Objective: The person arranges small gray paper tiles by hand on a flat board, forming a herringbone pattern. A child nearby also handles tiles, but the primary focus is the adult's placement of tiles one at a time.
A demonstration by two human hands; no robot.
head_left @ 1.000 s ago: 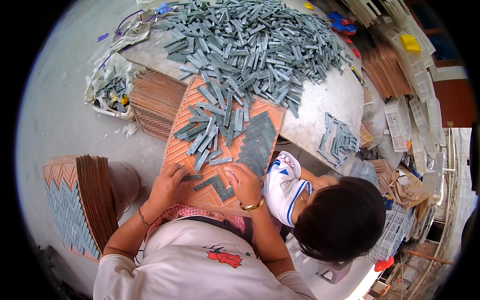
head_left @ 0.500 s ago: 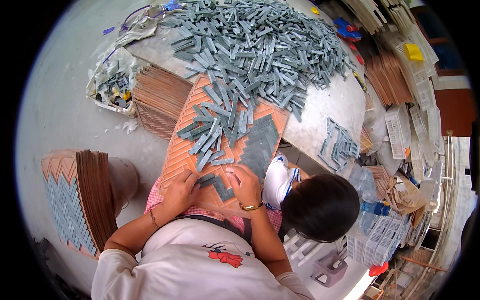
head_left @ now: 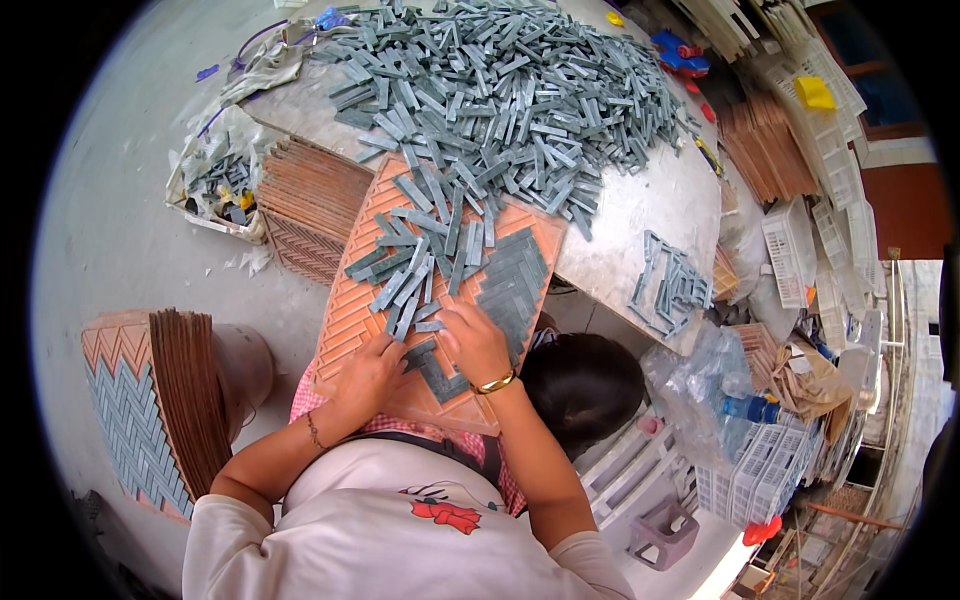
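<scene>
An orange moulded tray (head_left: 345, 345) with herringbone grooves lies in front of me, its near end over my lap. Grey-green stone strips (head_left: 515, 283) fill the grooves along its right side, and a smaller fitted patch (head_left: 436, 372) lies between my hands. Loose strips (head_left: 410, 272) are heaped on the tray's middle. My right hand (head_left: 477, 345) closes its fingertips on a short stone strip (head_left: 430, 326) at the heap's near edge. My left hand (head_left: 368, 378) rests at the tray's near left, fingers curled together beside the loose strips; whatever they hold is hidden.
A large pile of strips (head_left: 510, 85) covers the table (head_left: 640, 205) beyond the tray. Stacked orange trays (head_left: 310, 185) stand at left, with a filled tray (head_left: 135, 420) nearer. Another person's head (head_left: 585, 390) is close to my right forearm. White crates (head_left: 755, 475) stand at right.
My right hand has reached forward to the short strip, and my left has moved slightly forward. The other person's head has shifted left, closer to the tray and my right arm.
</scene>
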